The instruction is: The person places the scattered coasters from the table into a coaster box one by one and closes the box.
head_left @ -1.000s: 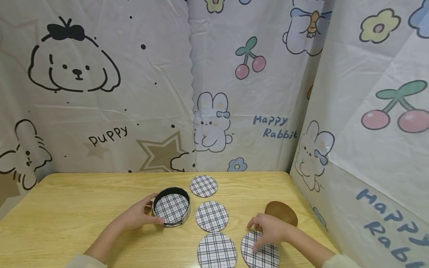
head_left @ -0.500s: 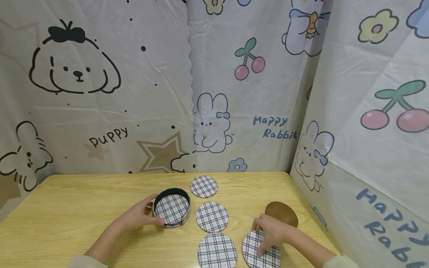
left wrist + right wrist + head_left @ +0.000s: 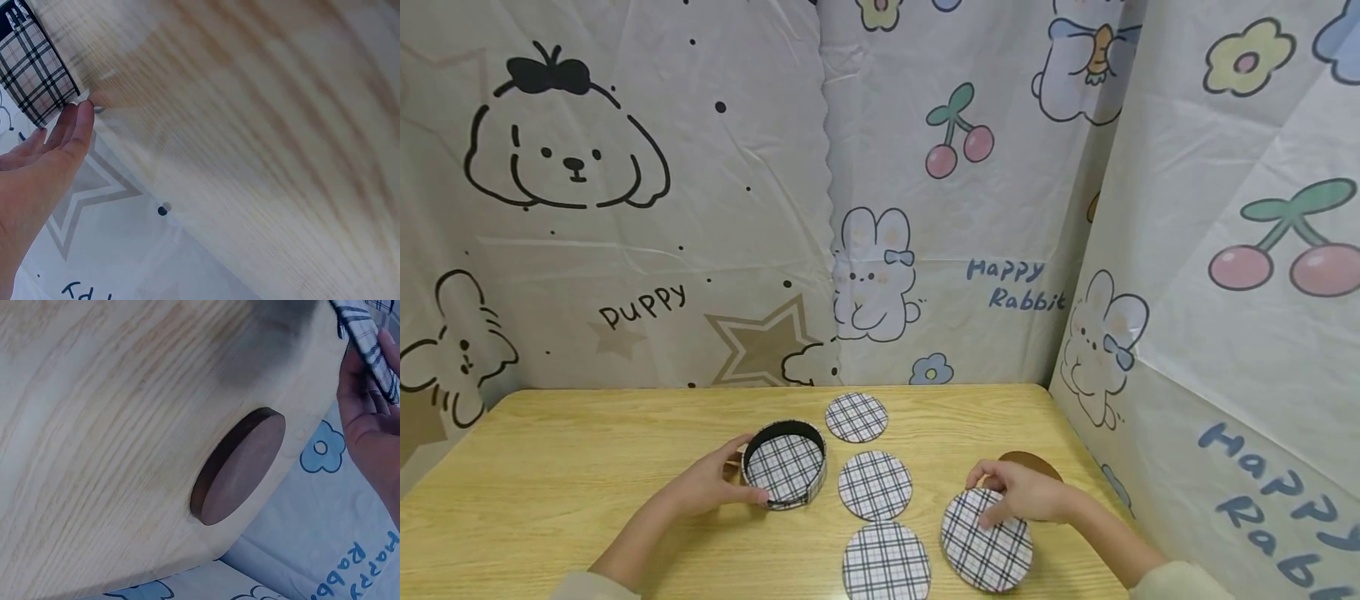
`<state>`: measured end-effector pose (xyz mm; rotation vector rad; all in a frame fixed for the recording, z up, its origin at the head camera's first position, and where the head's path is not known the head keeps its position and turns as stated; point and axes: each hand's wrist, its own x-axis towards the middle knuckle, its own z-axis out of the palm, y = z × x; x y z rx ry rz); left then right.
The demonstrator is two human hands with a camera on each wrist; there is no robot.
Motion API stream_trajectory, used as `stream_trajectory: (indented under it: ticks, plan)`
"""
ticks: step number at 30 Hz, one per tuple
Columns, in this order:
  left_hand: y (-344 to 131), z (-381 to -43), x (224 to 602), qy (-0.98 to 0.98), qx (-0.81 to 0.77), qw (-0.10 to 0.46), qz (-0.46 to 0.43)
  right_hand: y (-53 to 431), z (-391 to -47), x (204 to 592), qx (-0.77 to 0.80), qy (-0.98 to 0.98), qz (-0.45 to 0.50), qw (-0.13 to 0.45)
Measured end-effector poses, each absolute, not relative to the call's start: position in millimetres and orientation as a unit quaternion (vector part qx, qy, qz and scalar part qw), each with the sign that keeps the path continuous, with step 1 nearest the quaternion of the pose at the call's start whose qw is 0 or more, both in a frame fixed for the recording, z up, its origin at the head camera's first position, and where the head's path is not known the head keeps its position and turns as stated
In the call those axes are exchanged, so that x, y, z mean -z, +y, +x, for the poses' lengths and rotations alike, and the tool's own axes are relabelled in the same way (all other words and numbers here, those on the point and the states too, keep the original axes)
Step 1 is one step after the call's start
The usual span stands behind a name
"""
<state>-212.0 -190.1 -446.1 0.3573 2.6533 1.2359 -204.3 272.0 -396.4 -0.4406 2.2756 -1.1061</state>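
My left hand (image 3: 718, 483) grips the left side of a round plaid coaster holder (image 3: 816, 487), thumb at its front and fingers behind. A plaid coaster (image 3: 785, 467) shows inside its black-lined wall. In the left wrist view, fingertips (image 3: 84, 109) lie against the holder's plaid side (image 3: 37, 72). On the right, my right hand (image 3: 1030, 492) pinches a round plaid coaster (image 3: 985, 546) by its far edge, thumb on top. The right wrist view has that coaster (image 3: 369, 353) tilted and raised over the table, between thumb and fingers.
Three plaid coasters lie in a column on the wooden table (image 3: 587, 450): a far one (image 3: 857, 417), a middle one (image 3: 875, 485) and a near one (image 3: 886, 562). A brown disc (image 3: 240, 469) lies on the right, partly behind my right hand in the head view. Printed cloth (image 3: 737, 208) hangs around the table.
My right hand has closed on the right coaster and lifted it, tilting it and shifting slightly away and to the right. My left hand and the holder stay put.
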Motion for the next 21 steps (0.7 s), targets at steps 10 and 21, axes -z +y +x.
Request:
stream_trajectory:
  ticks: [10,21]
  plan:
    - [-190,-210,445,0.896,-0.417,0.096,0.120,260,-210,371,0.523,0.798,-0.172,0.247]
    - [-189,-210,445,0.895,-0.419,0.100,0.111,233,-217,367,0.545,0.790,-0.166,0.228]
